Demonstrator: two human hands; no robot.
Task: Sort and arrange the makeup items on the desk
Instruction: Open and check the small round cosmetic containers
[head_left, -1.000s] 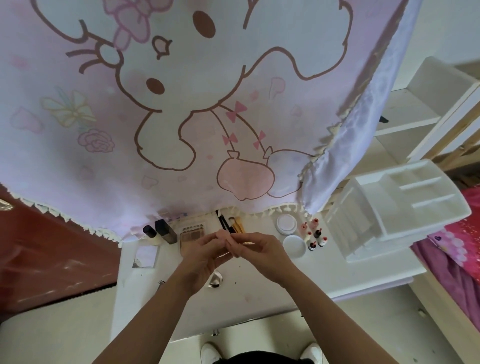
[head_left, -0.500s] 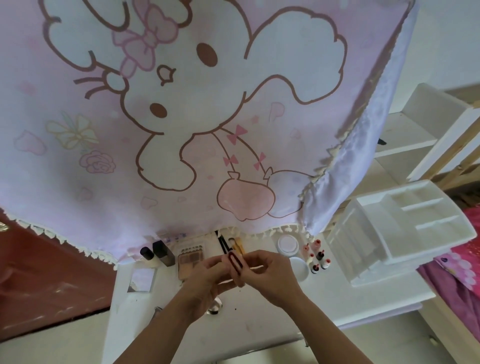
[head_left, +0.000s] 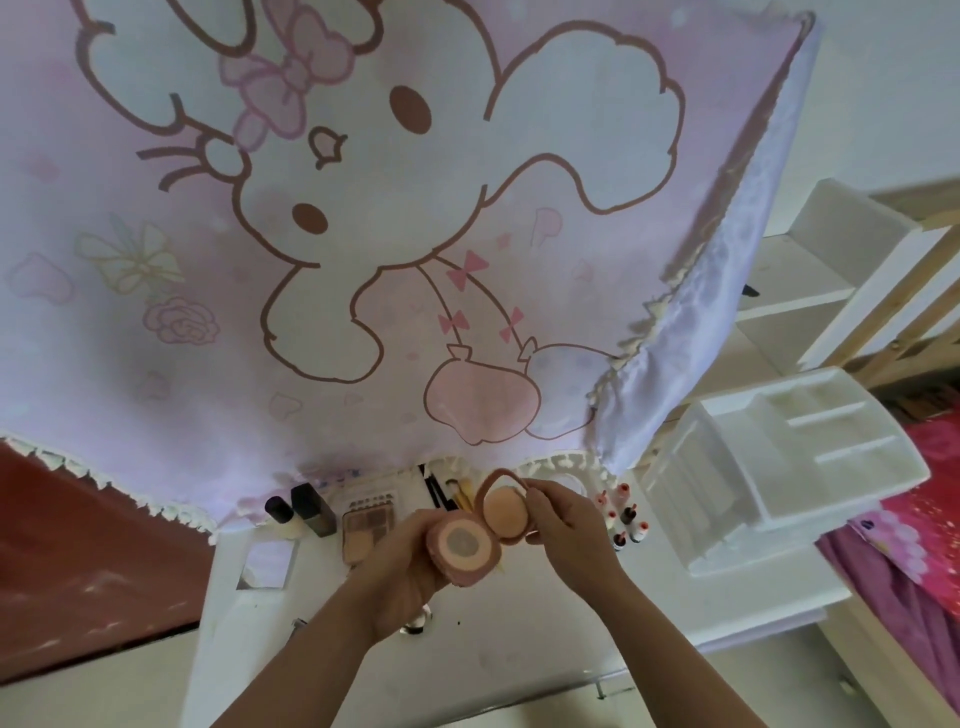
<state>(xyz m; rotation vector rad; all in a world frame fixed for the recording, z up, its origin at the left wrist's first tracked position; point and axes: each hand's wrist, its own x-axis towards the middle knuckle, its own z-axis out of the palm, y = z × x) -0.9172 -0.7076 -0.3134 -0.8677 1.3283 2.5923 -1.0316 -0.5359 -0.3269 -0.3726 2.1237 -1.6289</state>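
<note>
Compact (head_left: 475, 535), pink, round, hinged open and held above the middle of the surface (head_left: 519, 660) between both hands. Left hand (head_left: 402, 566) wraps the base from below, pan facing up. Right hand (head_left: 566, 525) pinches the raised lid at its right edge, fingers closed on it. Beyond the hands, along the far edge: eyeshadow palette (head_left: 368, 522), two dark bottles (head_left: 298, 512) toward the far left corner, small vials (head_left: 626, 519) to the right. White organizer (head_left: 779, 467) stands at the far right corner, well apart from the compact.

Counting the makeup lying on the counter (head_left: 519, 639)

Left of the open compact (head_left: 470, 540): two dark bottles (head_left: 298, 512), one palette (head_left: 368, 522), one mirror (head_left: 266, 564). Right of it: about six small vials (head_left: 623, 519) and one white organizer (head_left: 779, 467) are sitting.
</note>
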